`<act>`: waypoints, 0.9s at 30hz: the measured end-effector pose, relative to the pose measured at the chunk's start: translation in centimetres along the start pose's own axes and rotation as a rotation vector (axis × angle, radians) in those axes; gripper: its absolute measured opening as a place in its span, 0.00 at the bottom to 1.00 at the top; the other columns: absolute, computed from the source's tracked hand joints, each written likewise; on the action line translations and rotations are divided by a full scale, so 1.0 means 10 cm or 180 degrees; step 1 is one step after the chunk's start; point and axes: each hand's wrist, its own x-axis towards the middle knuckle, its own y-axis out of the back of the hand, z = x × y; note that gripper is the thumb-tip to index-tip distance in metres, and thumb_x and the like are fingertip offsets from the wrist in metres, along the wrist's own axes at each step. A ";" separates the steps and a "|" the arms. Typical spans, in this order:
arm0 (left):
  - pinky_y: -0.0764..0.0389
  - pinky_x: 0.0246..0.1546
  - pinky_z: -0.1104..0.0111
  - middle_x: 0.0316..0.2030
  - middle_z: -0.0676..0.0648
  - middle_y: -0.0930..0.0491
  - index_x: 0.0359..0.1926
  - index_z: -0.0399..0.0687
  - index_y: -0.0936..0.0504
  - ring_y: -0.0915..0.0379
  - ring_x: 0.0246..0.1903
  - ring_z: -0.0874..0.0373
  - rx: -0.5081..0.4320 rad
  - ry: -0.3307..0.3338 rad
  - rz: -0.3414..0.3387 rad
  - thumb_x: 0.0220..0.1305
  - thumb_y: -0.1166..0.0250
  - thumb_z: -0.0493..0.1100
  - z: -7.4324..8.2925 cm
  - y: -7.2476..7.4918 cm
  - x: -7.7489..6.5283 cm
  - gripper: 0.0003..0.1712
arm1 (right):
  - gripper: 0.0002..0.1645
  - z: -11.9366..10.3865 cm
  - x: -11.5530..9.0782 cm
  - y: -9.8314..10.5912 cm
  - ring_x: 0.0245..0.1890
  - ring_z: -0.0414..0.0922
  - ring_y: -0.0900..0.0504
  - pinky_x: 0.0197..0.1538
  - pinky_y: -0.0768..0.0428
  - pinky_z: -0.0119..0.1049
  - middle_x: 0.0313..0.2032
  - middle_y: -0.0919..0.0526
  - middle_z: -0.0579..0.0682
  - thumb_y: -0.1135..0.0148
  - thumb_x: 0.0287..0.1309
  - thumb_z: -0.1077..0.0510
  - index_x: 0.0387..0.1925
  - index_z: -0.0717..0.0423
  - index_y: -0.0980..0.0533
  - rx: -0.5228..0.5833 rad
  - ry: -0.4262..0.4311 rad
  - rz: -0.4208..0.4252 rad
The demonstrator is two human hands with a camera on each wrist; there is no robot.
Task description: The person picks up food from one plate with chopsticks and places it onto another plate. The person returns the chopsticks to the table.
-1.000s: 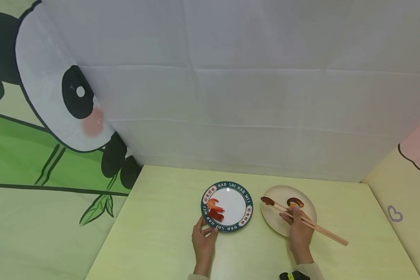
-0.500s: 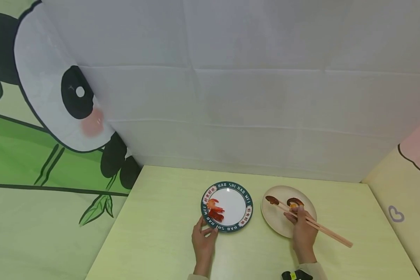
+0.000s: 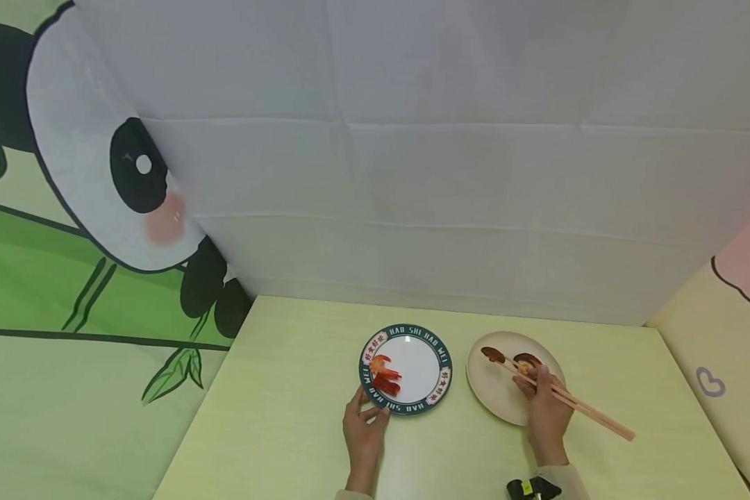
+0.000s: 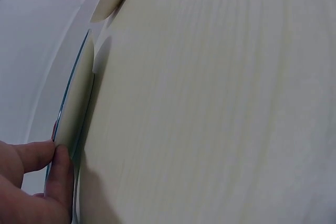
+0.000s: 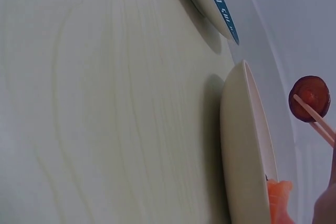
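Here, a person's R hand (image 3: 547, 415) grips wooden chopsticks (image 3: 603, 418), fingers curled round the shafts; at the tips is a brown mushroom slice (image 5: 310, 98), held up clear of a cream plate (image 3: 498, 401), per R wrist view; a 2nd brown pc. (image 3: 528, 360) and an orange pc. (image 5: 279, 198) lie on that plate, close by the R fingers; L hand (image 3: 365, 432) holds the near L edge of a green-rimmed plate (image 3: 420, 362), thumb & fingers pinched narrow on the rim; on its L side sit a shrimp-like pc. (image 3: 381, 364) and a dark-red pc. (image 3: 385, 385), close together; both plates rest on the pale surface (image 3: 450, 455), a bit apart, green-rimmed one to the L; black strap (image 3: 531, 489) on R wrist; cartoon panda (image 3: 94, 187) on backdrop, far L.
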 end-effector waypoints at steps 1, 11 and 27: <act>0.19 0.34 0.76 0.52 0.37 0.23 0.71 0.30 0.27 0.16 0.42 0.49 -0.0001 0.0019 0.0002 0.54 0.27 0.25 0.00 0.00 0.00 0.41 | 0.19 0.00 0.01 0.00 0.27 0.38 0.09 0.39 0.14 0.30 0.34 0.10 0.50 0.44 0.77 0.59 0.40 0.75 0.19 -0.0004 -0.0003 0.0012; 0.19 0.33 0.76 0.52 0.37 0.23 0.71 0.30 0.27 0.16 0.41 0.50 -0.0064 0.0015 -0.0011 0.53 0.27 0.24 -0.04 -0.01 0.02 0.42 | 0.17 0.00 0.04 0.03 0.28 0.36 0.09 0.37 0.14 0.28 0.34 0.10 0.48 0.44 0.78 0.60 0.39 0.70 0.17 -0.0118 0.0076 0.0051; 0.19 0.34 0.75 0.52 0.38 0.23 0.71 0.31 0.27 0.16 0.41 0.51 -0.0045 0.0056 -0.0027 0.53 0.27 0.25 -0.03 -0.01 0.02 0.42 | 0.27 -0.01 0.04 0.04 0.27 0.33 0.10 0.36 0.15 0.25 0.30 0.10 0.39 0.45 0.79 0.58 0.48 0.88 0.26 -0.0536 0.0127 0.0116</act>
